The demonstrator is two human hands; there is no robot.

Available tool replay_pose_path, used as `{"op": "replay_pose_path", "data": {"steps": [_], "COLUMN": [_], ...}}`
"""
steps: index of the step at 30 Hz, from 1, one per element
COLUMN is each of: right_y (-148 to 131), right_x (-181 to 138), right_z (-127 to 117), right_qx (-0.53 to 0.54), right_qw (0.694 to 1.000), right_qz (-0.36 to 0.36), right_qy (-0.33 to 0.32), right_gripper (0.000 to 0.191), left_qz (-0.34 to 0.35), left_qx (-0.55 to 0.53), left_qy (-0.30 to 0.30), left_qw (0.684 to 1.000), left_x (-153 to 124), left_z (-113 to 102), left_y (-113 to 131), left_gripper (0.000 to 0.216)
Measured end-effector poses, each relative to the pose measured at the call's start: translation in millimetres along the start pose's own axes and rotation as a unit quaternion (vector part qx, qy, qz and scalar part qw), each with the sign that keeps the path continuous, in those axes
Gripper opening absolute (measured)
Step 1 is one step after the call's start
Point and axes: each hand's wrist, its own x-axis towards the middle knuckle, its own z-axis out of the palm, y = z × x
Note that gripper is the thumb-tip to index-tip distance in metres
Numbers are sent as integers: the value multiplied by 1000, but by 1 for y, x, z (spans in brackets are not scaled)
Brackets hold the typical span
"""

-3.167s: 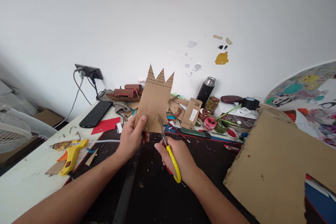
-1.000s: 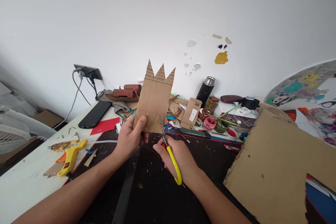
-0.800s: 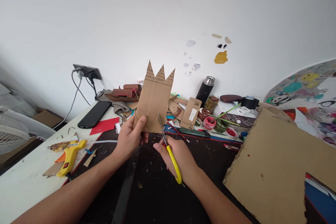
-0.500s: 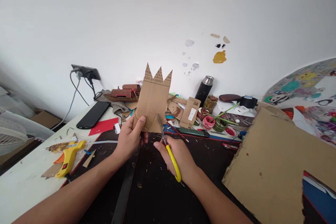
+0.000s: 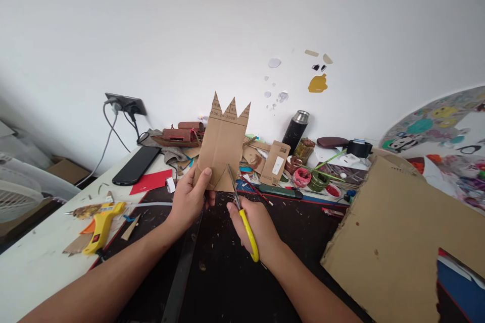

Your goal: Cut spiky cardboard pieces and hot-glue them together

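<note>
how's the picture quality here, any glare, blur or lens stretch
Head view: soft, diffuse light, the wall shading darker toward the lower left; head view: a bright glint on the silver flask cap; head view: the fan looks stretched; head view: larger digits on the cut cardboard are readable.

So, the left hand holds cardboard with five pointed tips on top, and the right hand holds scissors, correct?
Not five: the head view shows three pointed tips atop the cardboard. The left hand holds it and the right hand holds scissors.
</note>
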Motion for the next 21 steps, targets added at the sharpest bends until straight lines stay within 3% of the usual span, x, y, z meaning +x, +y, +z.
{"op": "replay_pose_path", "data": {"steps": [11,21], "right_y": [1,7], "right_x": [0,3], "right_z": [-5,-7], "right_qx": [87,120], "right_qw": [996,991], "right_qz": [10,-17], "right_qy": [-27,-55], "right_gripper": [28,62], "left_qz": [-6,7], "left_qx": [3,17], "left_qy": [8,23], "left_qw": [1000,1000], "left_x": [2,2], "left_z": [-1,-2], "left_y": [1,6], "left_gripper": [42,44]}}
